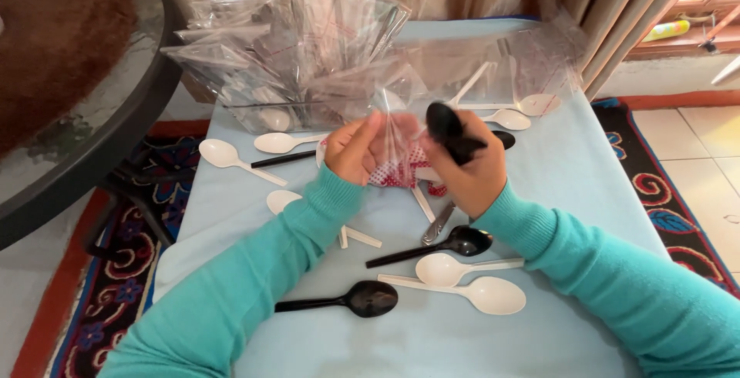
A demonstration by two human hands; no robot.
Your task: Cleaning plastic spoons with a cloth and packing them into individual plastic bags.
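Observation:
My left hand (356, 149) pinches the edge of a clear plastic bag (401, 120) held above the pale blue table (570, 170). My right hand (472, 168) grips black plastic spoons (449, 131), bowls up, at the bag's mouth. Both arms wear teal sleeves. Under my hands lies something red-and-white patterned (401, 174), partly hidden. Loose spoons lie around: white ones (486, 295) and black ones (370, 299) in front of me, more white ones (223, 154) to the left and behind.
A heap of clear bags (293, 47), some filled, stands at the table's back. More bags (539, 62) lie at the back right. A round glass table (85, 93) stands to the left. Curtains hang behind; a patterned rug (671, 193) lies on the floor.

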